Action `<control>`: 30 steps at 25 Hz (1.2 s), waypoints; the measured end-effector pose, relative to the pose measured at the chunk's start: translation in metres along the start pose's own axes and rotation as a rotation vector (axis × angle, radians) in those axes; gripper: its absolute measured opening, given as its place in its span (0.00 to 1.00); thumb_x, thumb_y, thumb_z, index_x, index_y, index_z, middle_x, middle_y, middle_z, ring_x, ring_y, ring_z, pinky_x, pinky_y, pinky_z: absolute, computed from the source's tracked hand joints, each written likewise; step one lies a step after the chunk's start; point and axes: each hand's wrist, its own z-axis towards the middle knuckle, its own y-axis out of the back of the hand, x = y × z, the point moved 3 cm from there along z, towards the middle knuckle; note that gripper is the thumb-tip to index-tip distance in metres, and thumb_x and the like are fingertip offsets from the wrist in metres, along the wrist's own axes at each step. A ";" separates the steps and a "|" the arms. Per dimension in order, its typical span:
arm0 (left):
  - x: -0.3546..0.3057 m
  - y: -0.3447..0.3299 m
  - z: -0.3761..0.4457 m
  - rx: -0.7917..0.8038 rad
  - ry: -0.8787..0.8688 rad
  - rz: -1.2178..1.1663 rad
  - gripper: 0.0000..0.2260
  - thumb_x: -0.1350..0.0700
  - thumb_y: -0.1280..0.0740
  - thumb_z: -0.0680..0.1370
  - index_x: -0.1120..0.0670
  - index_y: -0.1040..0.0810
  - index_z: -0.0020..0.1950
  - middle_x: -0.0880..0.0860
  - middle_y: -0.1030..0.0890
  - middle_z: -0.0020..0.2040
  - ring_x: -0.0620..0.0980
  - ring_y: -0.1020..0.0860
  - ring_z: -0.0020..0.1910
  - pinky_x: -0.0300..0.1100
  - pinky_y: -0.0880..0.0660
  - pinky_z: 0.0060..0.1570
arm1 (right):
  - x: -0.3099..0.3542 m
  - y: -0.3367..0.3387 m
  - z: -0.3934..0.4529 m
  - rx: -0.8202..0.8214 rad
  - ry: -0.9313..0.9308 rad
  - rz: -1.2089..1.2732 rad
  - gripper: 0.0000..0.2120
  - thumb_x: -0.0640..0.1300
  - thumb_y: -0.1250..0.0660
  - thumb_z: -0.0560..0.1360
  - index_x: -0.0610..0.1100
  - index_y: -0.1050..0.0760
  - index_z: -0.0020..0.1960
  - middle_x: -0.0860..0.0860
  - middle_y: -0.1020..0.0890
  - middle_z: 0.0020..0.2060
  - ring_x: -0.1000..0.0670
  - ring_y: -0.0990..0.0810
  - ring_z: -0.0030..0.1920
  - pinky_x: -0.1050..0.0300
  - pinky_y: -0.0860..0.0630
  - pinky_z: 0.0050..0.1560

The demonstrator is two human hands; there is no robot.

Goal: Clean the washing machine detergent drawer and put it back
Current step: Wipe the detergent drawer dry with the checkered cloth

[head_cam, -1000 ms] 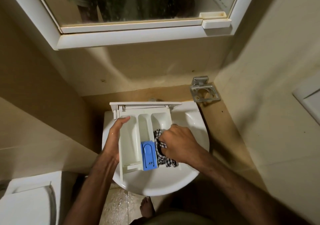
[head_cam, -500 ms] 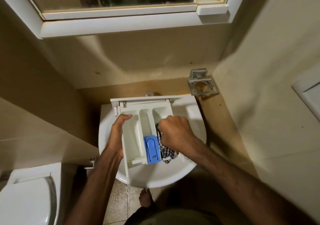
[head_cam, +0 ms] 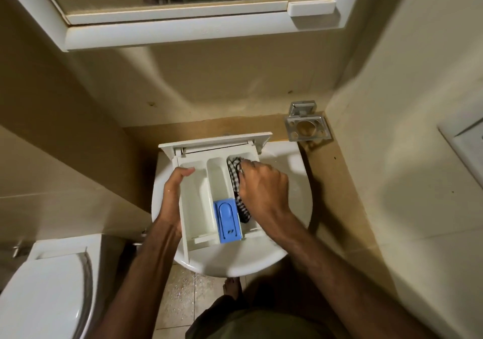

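A white detergent drawer [head_cam: 194, 197] with three compartments lies across the white washbasin [head_cam: 292, 234], its front panel toward the wall. A blue cap [head_cam: 227, 221] sits at the near end of the middle compartment. My left hand [head_cam: 171, 200] grips the drawer's left wall, thumb over the rim. My right hand [head_cam: 261, 189] presses a black-and-white checked cloth [head_cam: 235, 171] into the right compartment; the cloth reaches that compartment's far end and most of it is hidden under my fingers.
A mirror cabinet [head_cam: 183, 30] hangs above the basin. A metal holder [head_cam: 307, 127] is fixed to the wall at the right. A white toilet [head_cam: 44, 291] stands at the lower left. My bare foot [head_cam: 232, 286] is on the tiled floor below the basin.
My right hand has pushed the cloth from the near part of the right compartment to its far end. The left hand keeps its grip on the drawer.
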 end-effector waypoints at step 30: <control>-0.013 0.024 0.054 0.179 0.115 -0.054 0.10 0.46 0.35 0.78 0.52 0.21 0.45 0.52 0.19 0.36 0.50 0.20 0.30 0.38 0.23 0.32 | 0.001 -0.017 -0.007 0.343 -0.282 0.407 0.08 0.44 0.36 0.72 0.42 0.26 0.37 0.51 0.21 0.30 0.46 0.20 0.34 0.52 0.26 0.32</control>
